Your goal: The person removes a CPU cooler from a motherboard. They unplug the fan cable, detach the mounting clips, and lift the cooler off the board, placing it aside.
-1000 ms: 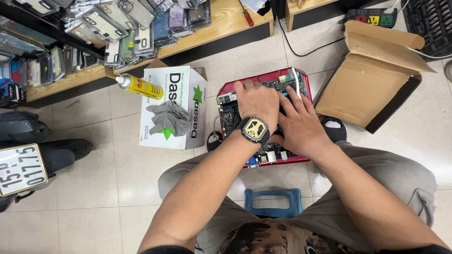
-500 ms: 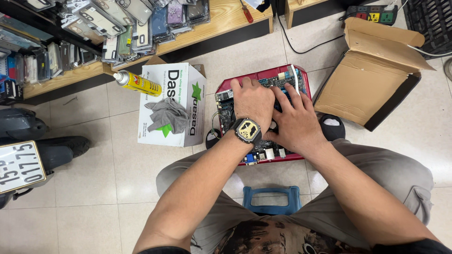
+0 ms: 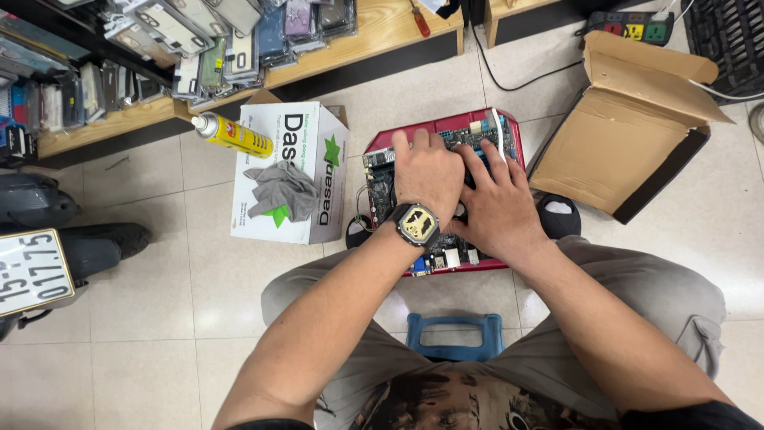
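Left hand [image 3: 428, 171] and right hand [image 3: 497, 203] press side by side on circuit board [image 3: 382, 179], steadied atop red stool [image 3: 446, 126]; grip beneath probably hidden.

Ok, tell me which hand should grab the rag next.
Left, probably. The left hand rests on the side of the board nearest the rag, which lies on the white box to its left. The right hand is farther off and would have to cross the left arm.
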